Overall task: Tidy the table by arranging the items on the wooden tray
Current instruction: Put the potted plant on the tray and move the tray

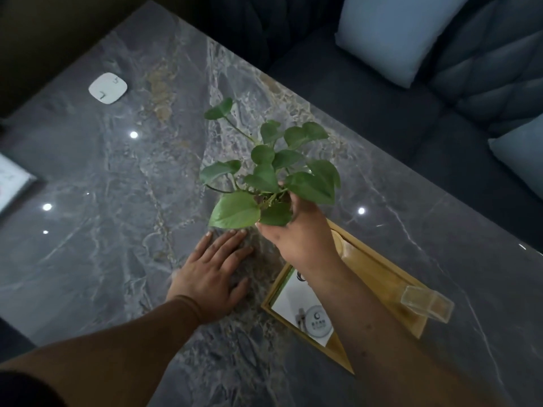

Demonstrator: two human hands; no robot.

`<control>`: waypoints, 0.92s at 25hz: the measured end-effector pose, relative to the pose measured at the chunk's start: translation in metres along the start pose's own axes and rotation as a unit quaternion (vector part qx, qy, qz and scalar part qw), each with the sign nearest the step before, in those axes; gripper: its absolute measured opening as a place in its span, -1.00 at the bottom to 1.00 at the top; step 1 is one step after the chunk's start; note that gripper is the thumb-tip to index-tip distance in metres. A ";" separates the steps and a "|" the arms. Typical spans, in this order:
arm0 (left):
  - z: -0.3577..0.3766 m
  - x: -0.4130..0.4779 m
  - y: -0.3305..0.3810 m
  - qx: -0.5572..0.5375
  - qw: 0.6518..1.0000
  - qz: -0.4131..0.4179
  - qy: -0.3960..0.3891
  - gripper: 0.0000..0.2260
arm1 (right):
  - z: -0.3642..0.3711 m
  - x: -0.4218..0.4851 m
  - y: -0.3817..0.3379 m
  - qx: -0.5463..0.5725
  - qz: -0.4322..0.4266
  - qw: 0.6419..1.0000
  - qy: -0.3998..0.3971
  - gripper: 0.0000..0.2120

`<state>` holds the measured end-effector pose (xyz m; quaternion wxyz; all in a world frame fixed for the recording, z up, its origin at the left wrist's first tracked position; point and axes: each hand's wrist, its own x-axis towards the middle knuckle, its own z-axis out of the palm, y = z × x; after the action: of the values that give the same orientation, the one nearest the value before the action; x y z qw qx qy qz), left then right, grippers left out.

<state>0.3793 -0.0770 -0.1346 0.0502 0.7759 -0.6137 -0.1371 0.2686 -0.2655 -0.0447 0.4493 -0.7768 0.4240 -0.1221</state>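
Observation:
A green leafy plant (269,171) stands at the middle of the grey marble table (102,186), just beyond the far end of the wooden tray (379,268). My right hand (296,233) is wrapped around the plant's base; its pot is hidden under the leaves and my fingers. My left hand (213,274) lies flat on the table to the left of the tray, fingers spread, holding nothing. In the tray lie a white card (299,306) with a round printed mark, a pale round wooden piece (338,240) and, at its right edge, a clear plastic box (427,302).
A white rounded-square coaster-like item (108,88) lies at the table's far left. A white framed object (13,183) pokes in at the left edge. A dark sofa (382,98) with light blue cushions (393,33) runs along the table's far right side.

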 end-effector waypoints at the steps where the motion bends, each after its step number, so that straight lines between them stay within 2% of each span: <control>1: 0.001 0.000 -0.001 0.003 1.000 0.001 0.003 -0.44 | 0.000 0.000 0.001 0.015 0.013 1.000 0.001 -0.62; 4: 0.007 -0.001 -0.004 0.011 1.000 0.007 0.015 -0.46 | -0.004 0.000 0.005 0.083 0.064 0.994 0.026 -0.47; 9: 0.011 0.000 -0.004 0.019 0.999 0.013 0.023 -0.46 | -0.046 -0.019 0.026 0.150 0.107 0.979 0.091 -0.56; 13: 0.006 0.000 -0.001 0.031 0.999 0.010 0.009 -0.46 | -0.086 -0.043 0.050 0.161 0.150 0.970 0.104 -0.44; 17: 0.002 0.001 0.002 0.038 0.999 0.004 0.001 -0.45 | -0.107 -0.064 0.067 0.160 0.171 0.966 0.114 -0.48; 23: 0.003 0.001 0.001 0.037 0.999 0.007 0.003 -0.46 | -0.109 -0.087 0.080 0.158 0.209 0.960 0.103 -0.41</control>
<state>0.3780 -0.0783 -0.1374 0.0246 0.7732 -0.6239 -0.1114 0.1095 -0.2827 -0.0306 0.5355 -0.5734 0.5962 -0.1704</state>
